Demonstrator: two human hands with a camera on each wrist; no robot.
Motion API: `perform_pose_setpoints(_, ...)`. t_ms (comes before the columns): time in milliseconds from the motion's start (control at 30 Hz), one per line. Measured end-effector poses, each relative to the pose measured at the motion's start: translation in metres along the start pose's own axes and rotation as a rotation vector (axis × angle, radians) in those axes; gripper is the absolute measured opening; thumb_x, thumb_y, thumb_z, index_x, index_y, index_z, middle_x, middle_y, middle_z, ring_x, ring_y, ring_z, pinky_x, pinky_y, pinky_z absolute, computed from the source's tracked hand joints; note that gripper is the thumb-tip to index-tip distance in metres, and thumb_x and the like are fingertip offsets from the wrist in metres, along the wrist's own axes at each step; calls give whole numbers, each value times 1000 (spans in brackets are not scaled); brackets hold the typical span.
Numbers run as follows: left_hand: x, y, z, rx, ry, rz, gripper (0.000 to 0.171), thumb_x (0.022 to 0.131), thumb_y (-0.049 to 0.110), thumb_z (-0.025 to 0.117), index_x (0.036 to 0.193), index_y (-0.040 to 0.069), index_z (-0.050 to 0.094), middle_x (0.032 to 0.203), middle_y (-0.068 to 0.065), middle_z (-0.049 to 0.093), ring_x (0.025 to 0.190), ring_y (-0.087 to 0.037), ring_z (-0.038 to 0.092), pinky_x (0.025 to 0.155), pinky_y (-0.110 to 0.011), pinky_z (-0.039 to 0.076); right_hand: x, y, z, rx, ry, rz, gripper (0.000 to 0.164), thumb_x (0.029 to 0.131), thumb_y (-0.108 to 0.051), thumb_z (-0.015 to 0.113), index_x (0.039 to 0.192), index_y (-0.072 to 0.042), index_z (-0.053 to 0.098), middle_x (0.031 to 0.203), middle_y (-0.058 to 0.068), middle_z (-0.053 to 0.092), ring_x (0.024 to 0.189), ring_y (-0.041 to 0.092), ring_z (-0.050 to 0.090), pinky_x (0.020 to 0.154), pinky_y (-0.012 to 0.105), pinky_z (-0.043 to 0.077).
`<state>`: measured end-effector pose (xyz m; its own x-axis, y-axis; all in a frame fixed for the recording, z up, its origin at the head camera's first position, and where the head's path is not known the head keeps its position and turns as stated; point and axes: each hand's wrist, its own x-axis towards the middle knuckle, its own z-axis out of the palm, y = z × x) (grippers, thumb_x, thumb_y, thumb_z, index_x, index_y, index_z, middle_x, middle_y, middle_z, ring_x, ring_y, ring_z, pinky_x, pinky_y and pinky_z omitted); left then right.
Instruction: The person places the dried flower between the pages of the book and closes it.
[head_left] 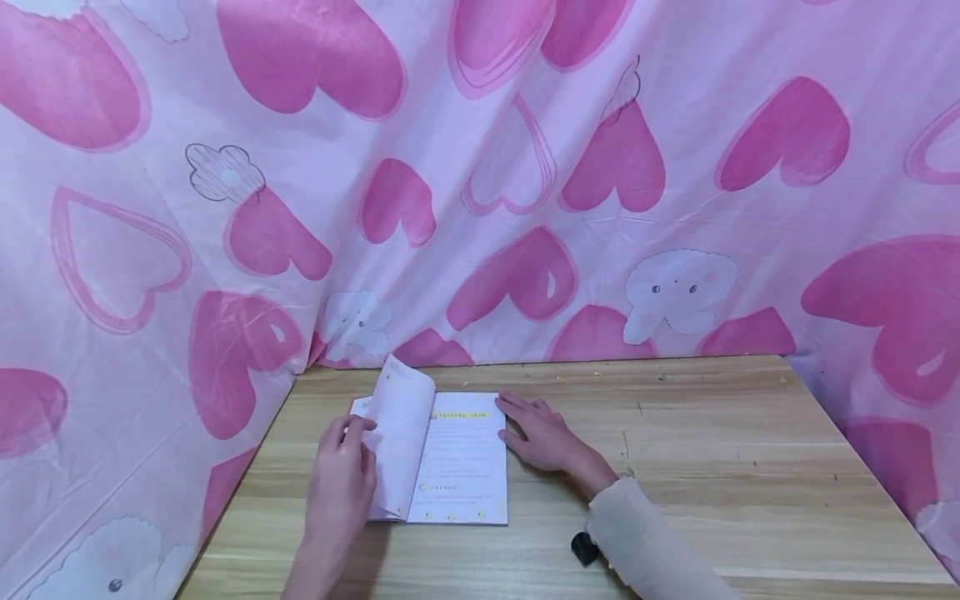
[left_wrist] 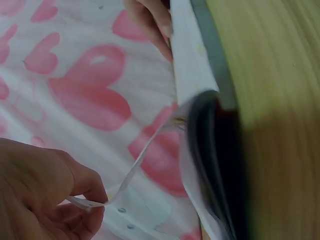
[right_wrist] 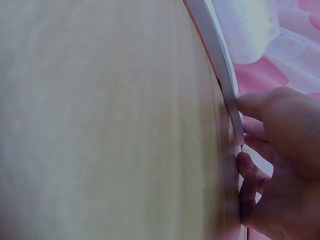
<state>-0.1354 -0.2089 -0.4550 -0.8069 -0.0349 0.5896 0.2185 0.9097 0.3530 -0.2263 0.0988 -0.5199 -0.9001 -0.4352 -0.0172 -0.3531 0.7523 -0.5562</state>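
An open paperback booklet (head_left: pixel 461 450) lies on the wood-grain bench (head_left: pixel 697 433), left of the bench's middle and a little short of its far edge. Its right-hand page carries a yellow-highlighted heading (head_left: pixel 461 415) near the top, rows of fine print below, a second heading lower down and small yellow marks along the foot; the characters are too small to read. A raised page (head_left: pixel 401 442) stands curved over the left half, with a small yellow mark near its top and another near its foot.

The left hand (head_left: pixel 341 475) pinches the outer edge of this page between thumb and fingers, as the left wrist view shows. The right hand (head_left: pixel 547 437) rests at the booklet's right edge by the upper corner, fingers extended and relaxed, thumb touching the page edge. From the right wrist, a thin red line runs along the bottom of the page block.

A strip of bench separates the booklet from the pink heart-print cloth (head_left: pixel 510 167) behind. The bench's left edge slants down past the left hand; to the right, a wide stretch of wood reaches its right edge. A small black object (head_left: pixel 583 548) sits just beside the right sleeve (head_left: pixel 645 533).
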Motion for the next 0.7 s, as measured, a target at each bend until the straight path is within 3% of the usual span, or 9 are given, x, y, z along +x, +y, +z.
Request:
perform_pose_setpoints(133, -4, -10, 3, 59, -84, -52, 33, 85, -17, 71, 116, -5, 73, 129, -28, 65, 119, -47, 65, 94, -60, 60, 0, 0, 1, 1, 0, 1, 63, 110, -36, 61, 167, -18, 43, 178, 4, 35, 154, 40, 42, 114, 64, 42)
perform_pose_setpoints(300, -10, -23, 10, 135, -189, -96, 32, 89, -12, 69, 118, -2, 76, 140, -35, 62, 127, -53, 63, 91, -67, 59, 0, 0, 1, 6, -10, 12, 64, 110, -38, 61, 168, -19, 42, 179, 2, 34, 155, 37, 42, 115, 63, 42)
perform_pose_setpoints(533, -15, -38, 17, 199, -297, -142, 21, 102, 3, 64, 114, 5, 82, 136, -34, 66, 119, -54, 66, 80, -69, 60, 1, 3, 3, 4, -10, 17, 64, 110, -39, 61, 168, -21, 41, 179, 0, 33, 152, 34, 44, 114, 59, 42)
perform_pose_setpoints(700, -14, -43, 19, 212, -352, -165, 20, 102, 8, 68, 114, 10, 84, 128, -30, 71, 110, -51, 69, 74, -67, 61, 2, 3, 3, -8, 4, 2, 63, 110, -38, 61, 168, -19, 43, 178, 2, 36, 147, 34, 47, 111, 57, 44)
